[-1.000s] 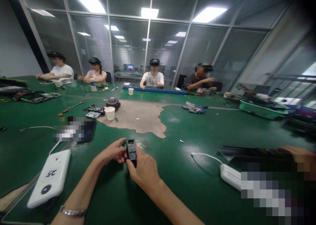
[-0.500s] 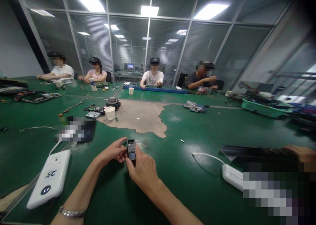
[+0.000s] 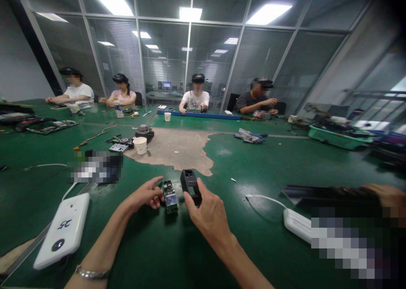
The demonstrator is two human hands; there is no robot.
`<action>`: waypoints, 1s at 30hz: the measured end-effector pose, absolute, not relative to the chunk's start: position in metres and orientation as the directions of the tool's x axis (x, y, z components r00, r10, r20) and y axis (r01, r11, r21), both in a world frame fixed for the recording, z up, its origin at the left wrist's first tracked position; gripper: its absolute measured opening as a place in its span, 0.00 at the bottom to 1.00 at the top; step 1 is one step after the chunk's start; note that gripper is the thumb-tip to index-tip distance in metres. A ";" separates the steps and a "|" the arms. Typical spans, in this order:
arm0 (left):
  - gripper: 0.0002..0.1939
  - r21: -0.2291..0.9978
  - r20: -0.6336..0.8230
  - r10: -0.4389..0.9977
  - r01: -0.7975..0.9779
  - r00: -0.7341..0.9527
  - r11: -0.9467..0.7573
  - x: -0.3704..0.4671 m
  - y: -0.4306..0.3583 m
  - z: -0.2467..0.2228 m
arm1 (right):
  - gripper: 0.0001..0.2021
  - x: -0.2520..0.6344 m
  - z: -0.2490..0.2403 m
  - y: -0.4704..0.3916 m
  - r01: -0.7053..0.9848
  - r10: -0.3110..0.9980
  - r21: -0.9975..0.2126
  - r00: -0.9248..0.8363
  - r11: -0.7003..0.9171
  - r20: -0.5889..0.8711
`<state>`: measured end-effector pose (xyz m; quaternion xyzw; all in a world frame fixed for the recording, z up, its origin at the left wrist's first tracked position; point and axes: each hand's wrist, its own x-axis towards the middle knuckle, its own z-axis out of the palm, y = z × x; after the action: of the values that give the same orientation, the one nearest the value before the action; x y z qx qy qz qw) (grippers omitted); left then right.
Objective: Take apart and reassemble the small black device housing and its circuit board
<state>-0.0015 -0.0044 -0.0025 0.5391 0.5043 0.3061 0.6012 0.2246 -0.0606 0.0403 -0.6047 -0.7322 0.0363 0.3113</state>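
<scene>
In my right hand (image 3: 207, 213) is a black plastic housing (image 3: 190, 185) with rectangular openings, gripped between thumb and fingers. Just left of it is a small green circuit board (image 3: 170, 198), uncovered, with a bluish screen on its lower half. My left hand (image 3: 149, 196) pinches the board's left edge with thumb and curled fingers, while the index finger points out past its top. A narrow gap separates housing and board. The undersides of both are hidden.
A white power bank (image 3: 63, 232) marked 25 lies left; another white device (image 3: 296, 225) with a cable lies right. Ahead are a paper cup (image 3: 140, 145), electronic parts, gloves (image 3: 249, 136) and a green basket (image 3: 339, 137). A neighbour's hand (image 3: 388, 198) is at right; several people sit opposite.
The black housing has come off the circuit board and moved right with my right hand, exposing the board. My left hand has stayed nearly still beside the board.
</scene>
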 end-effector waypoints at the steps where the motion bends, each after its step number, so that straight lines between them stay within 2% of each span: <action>1: 0.43 0.958 -0.270 0.914 0.179 0.303 0.224 -0.001 -0.004 -0.003 | 0.27 0.231 0.037 -0.062 0.876 0.917 -0.422 -0.055 0.235 0.395; 5: 0.44 0.965 -0.250 0.918 0.162 0.308 0.209 -0.001 -0.004 -0.007 | 0.28 0.248 0.018 -0.066 0.905 0.940 -0.399 -0.004 0.149 0.342; 12: 0.44 0.972 -0.230 0.914 0.115 0.335 0.203 0.001 -0.004 -0.006 | 0.30 0.256 -0.003 -0.069 0.920 0.969 -0.380 -0.001 0.099 0.248; 19: 0.43 0.970 -0.244 0.903 0.099 0.355 0.223 0.002 -0.005 -0.004 | 0.36 0.258 -0.001 -0.070 0.913 0.951 -0.383 -0.017 0.140 0.308; 26: 0.44 0.974 -0.226 0.908 0.088 0.353 0.208 0.002 -0.002 -0.010 | 0.30 0.256 -0.001 -0.067 0.932 0.970 -0.343 -0.036 0.120 0.241; 30: 0.43 0.976 -0.215 0.917 0.092 0.336 0.195 0.002 -0.001 -0.012 | 0.30 0.252 0.003 -0.064 0.905 0.965 -0.398 -0.046 0.149 0.257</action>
<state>0.0023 -0.0011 -0.0120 0.5385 0.4684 0.3353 0.6150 0.2521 -0.0639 0.0033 -0.6492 -0.7204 0.0637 0.2358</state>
